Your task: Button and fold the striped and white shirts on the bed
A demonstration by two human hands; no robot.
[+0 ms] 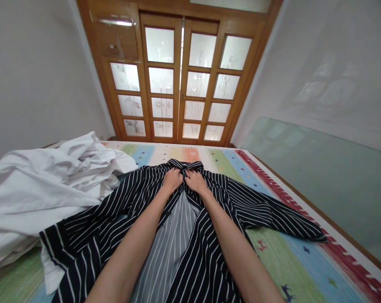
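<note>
A black shirt with white stripes (115,219) lies spread flat on a bed, its front open and its pale grey inside showing in the middle. Both sleeves stretch out to the sides. My left hand (172,179) is closed on the left front edge near the collar. My right hand (195,180) is closed on the right front edge beside it. The two hands touch each other at the collar, far from me. My forearms lie over the shirt's middle.
A crumpled white cloth (42,185) is heaped on the left of the bed, touching the left sleeve. The bedspread (281,261) has coloured stripes. A glass panel (329,185) leans along the right wall. Wooden doors (178,84) with frosted panes stand beyond the bed.
</note>
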